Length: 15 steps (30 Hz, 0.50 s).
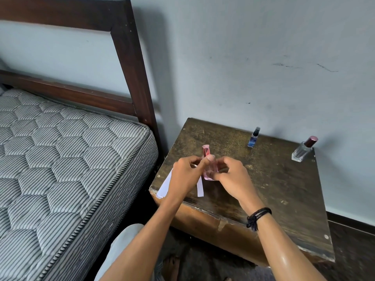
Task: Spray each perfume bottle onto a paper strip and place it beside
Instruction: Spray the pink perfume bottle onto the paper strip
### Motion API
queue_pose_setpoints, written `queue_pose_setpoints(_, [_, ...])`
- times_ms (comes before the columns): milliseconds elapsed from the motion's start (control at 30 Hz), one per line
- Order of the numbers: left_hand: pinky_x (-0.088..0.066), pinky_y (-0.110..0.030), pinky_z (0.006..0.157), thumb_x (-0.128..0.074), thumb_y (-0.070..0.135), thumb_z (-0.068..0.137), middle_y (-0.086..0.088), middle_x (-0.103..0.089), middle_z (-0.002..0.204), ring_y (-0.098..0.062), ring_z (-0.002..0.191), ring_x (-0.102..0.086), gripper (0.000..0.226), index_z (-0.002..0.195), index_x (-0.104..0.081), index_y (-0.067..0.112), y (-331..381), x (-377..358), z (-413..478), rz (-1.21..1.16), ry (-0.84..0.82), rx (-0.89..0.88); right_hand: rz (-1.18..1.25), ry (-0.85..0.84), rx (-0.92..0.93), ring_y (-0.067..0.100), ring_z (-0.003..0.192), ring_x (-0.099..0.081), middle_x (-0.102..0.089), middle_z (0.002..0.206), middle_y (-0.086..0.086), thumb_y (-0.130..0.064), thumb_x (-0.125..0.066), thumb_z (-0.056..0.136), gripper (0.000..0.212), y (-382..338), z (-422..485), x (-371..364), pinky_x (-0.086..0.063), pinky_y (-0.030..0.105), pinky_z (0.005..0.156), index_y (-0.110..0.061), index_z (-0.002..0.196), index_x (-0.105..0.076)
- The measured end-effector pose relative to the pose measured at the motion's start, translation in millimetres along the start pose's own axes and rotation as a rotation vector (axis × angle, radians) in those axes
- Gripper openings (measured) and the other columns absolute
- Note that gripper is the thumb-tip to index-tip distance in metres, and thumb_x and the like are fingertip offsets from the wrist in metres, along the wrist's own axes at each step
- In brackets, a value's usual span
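I see my left hand point(185, 175) and right hand point(231, 177) both grasping the pink bottle point(209, 172) at the counter's point(274, 189) near left, with a strip point(200, 187) just beside it. The blue bottle point(253, 137) and clear bottle point(303, 150) stand at the far right.

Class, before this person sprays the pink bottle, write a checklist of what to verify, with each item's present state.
1. Grip: left hand and right hand hold pink bottle: ok.
2. Its cap off: not ok, it is on.
3. A strip at hand: ok, beside the bottle.
4. Bottle aimed at strip: cannot tell.
5. Both blue bottle and clear bottle stand clear of hands: ok.
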<state>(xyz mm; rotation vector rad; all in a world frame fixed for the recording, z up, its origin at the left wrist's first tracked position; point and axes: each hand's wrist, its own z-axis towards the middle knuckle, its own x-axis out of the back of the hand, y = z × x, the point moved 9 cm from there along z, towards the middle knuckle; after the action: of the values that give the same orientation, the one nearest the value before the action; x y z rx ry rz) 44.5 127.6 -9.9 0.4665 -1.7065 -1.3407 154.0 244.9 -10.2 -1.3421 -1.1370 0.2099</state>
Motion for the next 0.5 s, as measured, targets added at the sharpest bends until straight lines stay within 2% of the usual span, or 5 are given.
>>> queue_pose_setpoints(100, [-0.051, -0.021, 0.07, -0.068, 0.055, 0.088, 0.011, -0.075, 0.076, -0.002, 0.074, -0.068, 0.034, 0.092, -0.081, 0.025, -0.7, 3.2, 2.8, -0.119, 0.004, -0.005, 0.079, -0.049, -0.031, 0.011, 0.087, -0.071, -0.076, 0.091, -0.009, -0.028, -0.083, 0.084, 0.018, 0.0, -0.4, -3.6, -0.056, 0.04, 0.083, -0.026, 0.097, -0.071])
queue_pose_setpoints(167, [-0.057, -0.029, 0.081, -0.072, 0.041, 0.09, 0.006, -0.078, 0.088, -0.009, 0.086, -0.073, 0.024, 0.102, -0.08, 0.021, -1.8, 3.5, 4.1, -0.254, -0.016, 0.013, 0.15, -0.079, -0.057, 0.006, 0.078, -0.073, -0.077, 0.088, -0.008, -0.022, -0.081, 0.087, 0.016, 0.1, -2.8, -5.1, -0.054, 0.033, 0.074, -0.023, 0.098, -0.07])
queue_pose_setpoints(267, [-0.056, -0.023, 0.076, -0.072, 0.022, 0.092, 0.0, -0.078, 0.096, -0.011, 0.088, -0.073, 0.02, 0.11, -0.076, 0.015, 0.5, 1.3, 3.7, -0.434, -0.067, 0.068, 0.247, -0.116, -0.083, -0.001, 0.069, -0.072, -0.078, 0.087, -0.005, -0.012, -0.076, 0.092, 0.012, -1.8, -5.4, -3.3, -0.046, 0.02, 0.064, -0.017, 0.101, -0.07])
queue_pose_setpoints(400, [-0.053, -0.029, 0.078, -0.069, 0.026, 0.094, -0.008, -0.077, 0.101, -0.015, 0.087, -0.068, 0.017, 0.107, -0.077, 0.018, -0.6, -0.9, 5.6, -0.487, -0.102, 0.1, 0.267, -0.177, -0.106, 0.008, 0.092, -0.071, -0.078, 0.095, -0.009, -0.016, -0.074, 0.093, 0.018, -3.3, -5.3, -4.1, -0.043, 0.028, 0.076, -0.031, 0.101, -0.07])
queue_pose_setpoints(500, [-0.048, -0.031, 0.075, -0.069, 0.026, 0.094, -0.015, -0.073, 0.098, -0.016, 0.082, -0.061, 0.019, 0.104, -0.076, 0.011, -5.4, -2.2, 7.2, -0.498, -0.11, 0.126, 0.3, -0.196, -0.118, 0.006, 0.096, -0.066, -0.076, 0.1, -0.011, -0.025, -0.072, 0.096, 0.015, -2.1, -7.1, -7.2, -0.043, 0.027, 0.081, -0.037, 0.105, -0.069])
